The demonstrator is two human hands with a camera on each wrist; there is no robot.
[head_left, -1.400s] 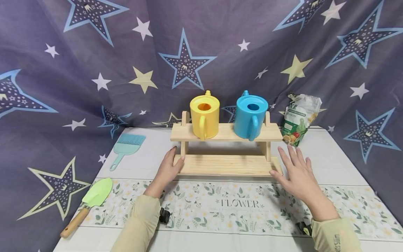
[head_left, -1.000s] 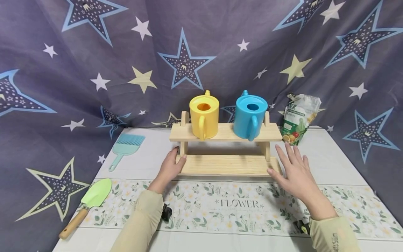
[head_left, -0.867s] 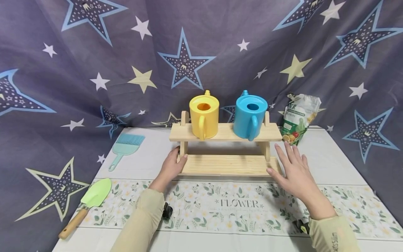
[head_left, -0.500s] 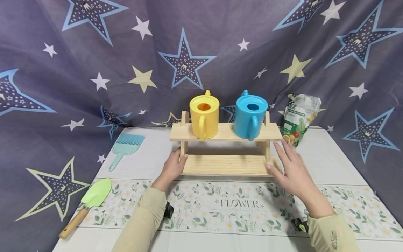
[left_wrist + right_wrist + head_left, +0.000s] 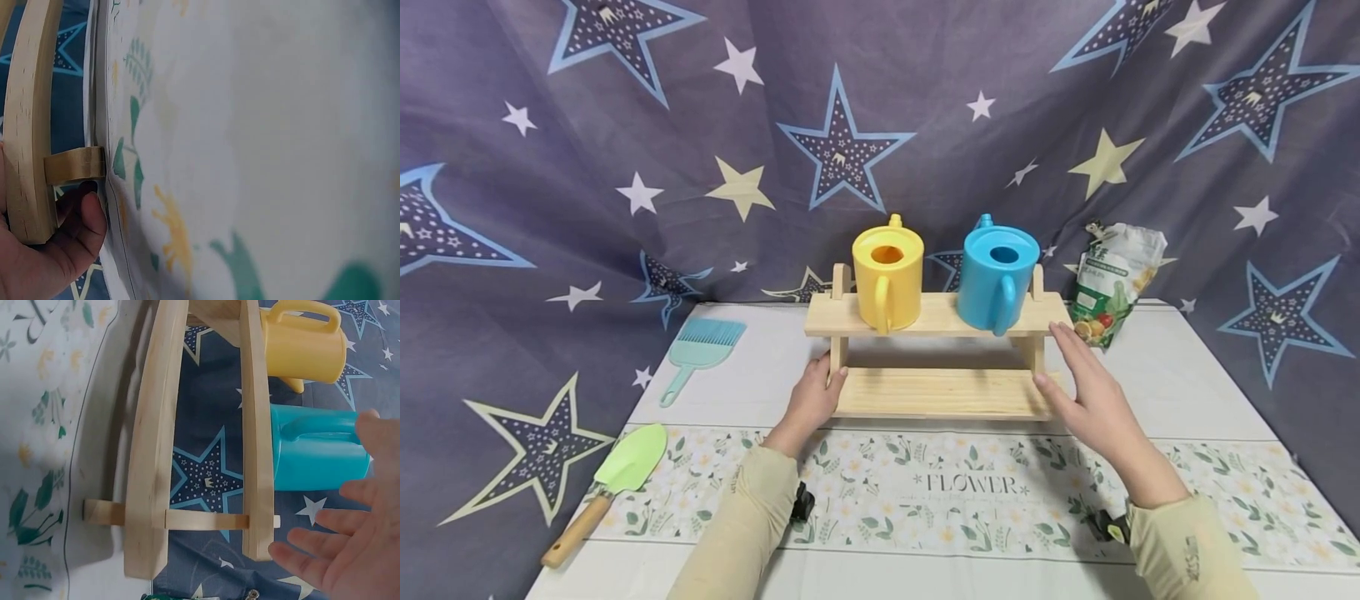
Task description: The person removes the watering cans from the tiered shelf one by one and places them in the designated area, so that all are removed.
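A two-tier wooden shelf (image 5: 940, 393) stands mid-table. On its upper board sit a yellow watering can (image 5: 887, 279) and a blue watering can (image 5: 997, 282), handles facing me. At the lower board's left end, my left hand (image 5: 812, 398) grips the wood; the left wrist view shows curled fingers (image 5: 84, 225) beneath the board. My right hand (image 5: 1097, 408) is at the shelf's right end, fingers extended and holding nothing. In the right wrist view its fingers (image 5: 312, 544) lie spread beside the upper board; whether they touch it I cannot tell.
A plump printed pouch (image 5: 1108, 287) stands behind the shelf's right end. To the left lie a light-blue dustpan-shaped brush (image 5: 703, 343) and a green hand trowel (image 5: 632, 458) with a wooden handle. A star-patterned curtain (image 5: 925, 100) hangs behind the table.
My left hand has moved slightly right and closed round the lower board's end. My right hand has moved left toward the shelf, its fingers drawing closer together. Shelf and watering cans stay in place.
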